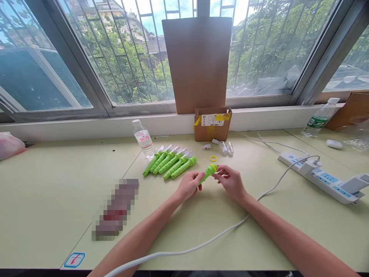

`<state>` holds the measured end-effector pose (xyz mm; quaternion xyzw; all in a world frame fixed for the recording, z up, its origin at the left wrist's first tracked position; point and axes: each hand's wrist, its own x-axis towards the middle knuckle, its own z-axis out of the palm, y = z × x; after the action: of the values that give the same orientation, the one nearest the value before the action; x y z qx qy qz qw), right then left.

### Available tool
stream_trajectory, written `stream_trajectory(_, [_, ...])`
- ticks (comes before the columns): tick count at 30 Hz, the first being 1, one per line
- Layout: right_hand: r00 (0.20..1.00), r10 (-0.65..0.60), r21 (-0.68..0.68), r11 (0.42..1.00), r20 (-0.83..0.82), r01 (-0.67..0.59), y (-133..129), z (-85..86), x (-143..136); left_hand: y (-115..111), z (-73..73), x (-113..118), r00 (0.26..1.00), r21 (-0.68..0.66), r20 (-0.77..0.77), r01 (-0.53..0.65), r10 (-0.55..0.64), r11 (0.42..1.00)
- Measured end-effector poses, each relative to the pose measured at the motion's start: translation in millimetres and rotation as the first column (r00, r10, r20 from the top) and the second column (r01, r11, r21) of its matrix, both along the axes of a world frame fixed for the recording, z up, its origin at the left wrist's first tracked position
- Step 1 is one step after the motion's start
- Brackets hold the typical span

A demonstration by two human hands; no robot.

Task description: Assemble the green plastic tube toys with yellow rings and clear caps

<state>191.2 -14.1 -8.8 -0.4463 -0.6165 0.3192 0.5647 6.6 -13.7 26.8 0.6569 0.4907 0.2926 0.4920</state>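
Note:
My left hand (189, 185) is closed around a bright green plastic handle (206, 174), holding it tilted with its wide end up to the right. A yellow ring (213, 167) sits around that wide end. The fingertips of my right hand (231, 181) pinch at the ring. Just beyond my hands a loose yellow ring (213, 158) lies flat on the table. To the left, several green handles (169, 161) lie side by side at a slant, most with clear caps. Past the loose ring are clear plastic caps (226, 148) and small white pieces (205, 147).
A cardboard box (212, 130) stands against the sill, a cardboard sheet (198, 65) behind it. Water bottles stand left (144, 140) and right (319, 118). A white power strip (319, 179) lies right; its cable (219, 235) crosses the table over my forearms' area. A pixelated item (117, 209) lies left.

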Motion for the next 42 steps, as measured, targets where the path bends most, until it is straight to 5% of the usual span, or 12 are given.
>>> stream_trajectory(16, [1.000,-0.016,0.053,0.998,0.015,0.015,0.1,-2.1,2.0,-1.9,1.9,3.2,0.999,0.062,-0.033,-0.015,0.017,0.998])
stream_trajectory(27, [0.998,-0.039,0.097,0.995,0.052,0.034,1.1,-2.5,1.1,2.2,-10.2,0.6,0.965,0.420,-0.243,0.018,0.094,0.907])
stream_trajectory(33, [0.996,-0.066,0.113,0.992,0.054,0.060,0.7,-2.4,1.1,4.8,-18.7,-1.9,0.918,0.639,-0.320,0.027,0.233,0.769])
stream_trajectory(42, [0.995,-0.101,0.101,0.990,0.011,0.099,-0.2,0.2,-2.3,9.2,-26.9,-4.3,0.824,0.911,-0.309,0.113,0.475,0.396])
